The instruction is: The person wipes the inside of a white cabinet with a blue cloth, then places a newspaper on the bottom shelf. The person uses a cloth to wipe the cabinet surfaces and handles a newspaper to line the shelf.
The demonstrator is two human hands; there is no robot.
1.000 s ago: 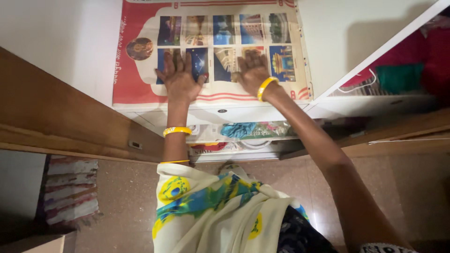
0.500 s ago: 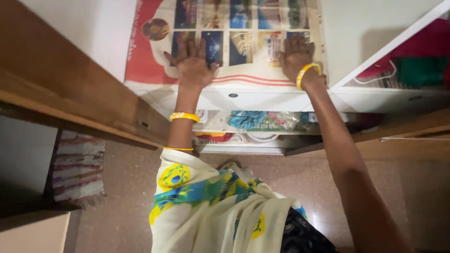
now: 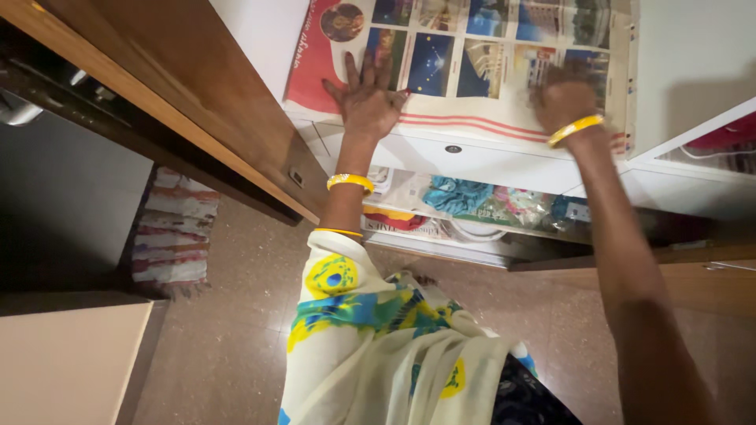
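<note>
Head view: left hand (image 3: pixel 370 98) lies flat, fingers spread, palm down on the newspaper sheet (image 3: pixel 472 71) near its 7 o'clock corner. Right hand (image 3: pixel 563 98) is motion-blurred at the sheet's 4 o'clock edge — it looks palm-down on the paper, but the finger spread cannot be told. Neither hand pinches anything; the flat contact reads as holding the sheet down and smooth, so it sits as a liner on the white shelf (image 3: pixel 693 63).

Yellow bangles (image 3: pixel 350 182) sit on both wrists, clear of the paper.

The sheet covers most of the shelf top, its front edge just short of the shelf lip. At 6 o'clock from the hands a white drawer front (image 3: pixel 472 157) runs under the lip; below it an open compartment holds bundled cloth — a teal piece (image 3: pixel 457 193) among others. At 9 o'clock a wooden door (image 3: pixel 197 94) stands open. At 7 o'clock a striped rug (image 3: pixel 173 236) lies on the tiled floor (image 3: pixel 228 346).
</note>
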